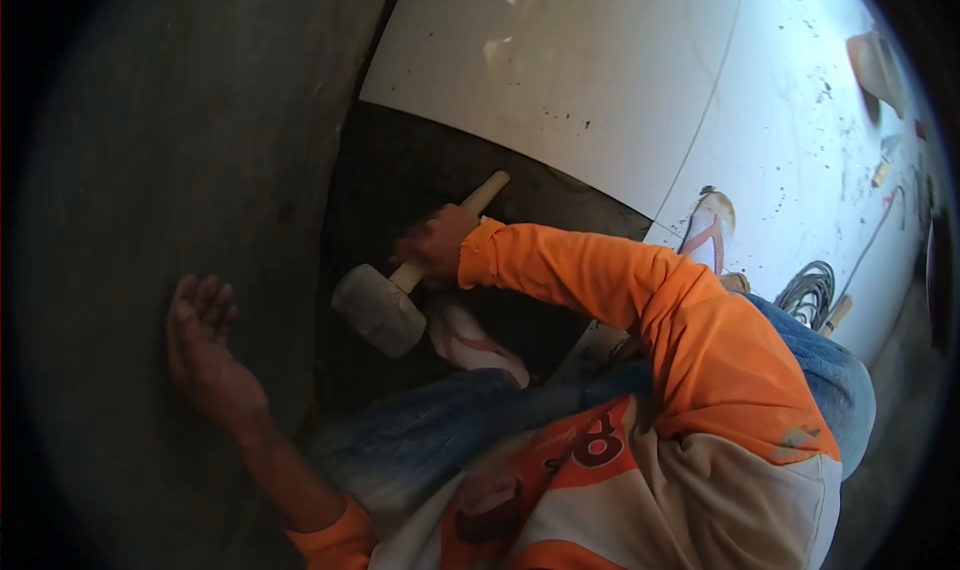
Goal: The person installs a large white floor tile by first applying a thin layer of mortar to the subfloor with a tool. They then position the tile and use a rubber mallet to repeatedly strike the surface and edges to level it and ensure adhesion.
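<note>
My right hand [436, 244] grips the wooden handle of a mallet [380, 311] with a thick, pale grey head. The handle's free end sticks out past my orange cuff. Beneath the mallet lies a dark, untiled patch of floor [385, 160], and the head hangs close to my sandalled foot [464, 340]. Off to the left, my left hand [212, 348] holds nothing; its fingers are apart and slightly bent. It is beside a dark grey wall [230, 150], and I cannot tell whether it touches it.
Large white tiles [570, 60] border the dark patch, spotted with dirt. My other foot, in a sandal [710, 228], rests on them. A coil of dark cable [806, 288] lies at the right, with a brownish container [876, 70] farther off.
</note>
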### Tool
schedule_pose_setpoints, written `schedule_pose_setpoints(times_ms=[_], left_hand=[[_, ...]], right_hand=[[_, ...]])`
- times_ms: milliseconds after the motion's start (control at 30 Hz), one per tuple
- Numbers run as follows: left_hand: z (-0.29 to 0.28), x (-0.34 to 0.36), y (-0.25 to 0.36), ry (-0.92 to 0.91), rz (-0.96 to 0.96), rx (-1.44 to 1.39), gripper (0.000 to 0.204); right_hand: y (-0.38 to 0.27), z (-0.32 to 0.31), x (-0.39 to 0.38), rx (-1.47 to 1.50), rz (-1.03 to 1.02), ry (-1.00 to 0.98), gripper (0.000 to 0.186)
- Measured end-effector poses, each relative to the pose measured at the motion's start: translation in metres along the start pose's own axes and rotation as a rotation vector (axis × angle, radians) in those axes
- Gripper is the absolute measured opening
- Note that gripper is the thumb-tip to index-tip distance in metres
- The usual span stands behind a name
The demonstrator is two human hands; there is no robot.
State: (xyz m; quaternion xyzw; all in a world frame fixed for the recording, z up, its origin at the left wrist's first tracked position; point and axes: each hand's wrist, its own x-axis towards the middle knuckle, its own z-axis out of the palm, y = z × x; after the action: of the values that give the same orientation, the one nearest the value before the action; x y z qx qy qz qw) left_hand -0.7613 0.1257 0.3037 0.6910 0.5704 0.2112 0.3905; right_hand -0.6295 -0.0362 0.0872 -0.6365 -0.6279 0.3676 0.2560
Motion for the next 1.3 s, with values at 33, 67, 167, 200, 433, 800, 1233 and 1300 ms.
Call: schedule_pose_setpoints(times_ms=[33, 67, 167, 200, 433, 800, 1233, 1300], left_hand=[[-0.003, 0.003, -0.006, -0.019, -0.007, -0.021, 0.048], [-0.006, 0.005, -0.010, -0.004, 0.019, 0.047, 0.047], [-0.021, 0.012, -0.036, 0.040, 0.066, 0.071, 0.046], [-0.025, 0.015, -0.040, 0.098, 0.111, 0.023, 0.046], [-0.019, 0.009, -0.035, -0.045, 0.147, 0.004, 0.046], [-0.021, 0.026, -0.044, -0.100, 0.197, -0.011, 0.046], [-0.044, 0.038, -0.044, -0.100, 0.305, 0.060, 0.047], [-0.028, 0.030, -0.039, -0.055, 0.243, 0.029, 0.047]], right_hand=[[-0.006, 0.000, 0.002, 0.056, -0.051, 0.069, 0.041], [-0.013, -0.001, 0.001, 0.109, -0.096, 0.138, 0.039], [-0.072, 0.009, 0.006, 0.141, -0.193, 0.227, 0.035], [-0.086, 0.026, 0.008, 0.110, -0.157, 0.176, 0.034], [0.013, 0.030, -0.053, 0.095, 0.054, 0.274, 0.040], [-0.038, 0.023, -0.037, 0.172, -0.145, 0.177, 0.024], [-0.089, 0.000, -0.027, 0.243, -0.308, 0.166, 0.017], [-0.031, 0.014, -0.045, 0.194, -0.229, 0.207, 0.019]])
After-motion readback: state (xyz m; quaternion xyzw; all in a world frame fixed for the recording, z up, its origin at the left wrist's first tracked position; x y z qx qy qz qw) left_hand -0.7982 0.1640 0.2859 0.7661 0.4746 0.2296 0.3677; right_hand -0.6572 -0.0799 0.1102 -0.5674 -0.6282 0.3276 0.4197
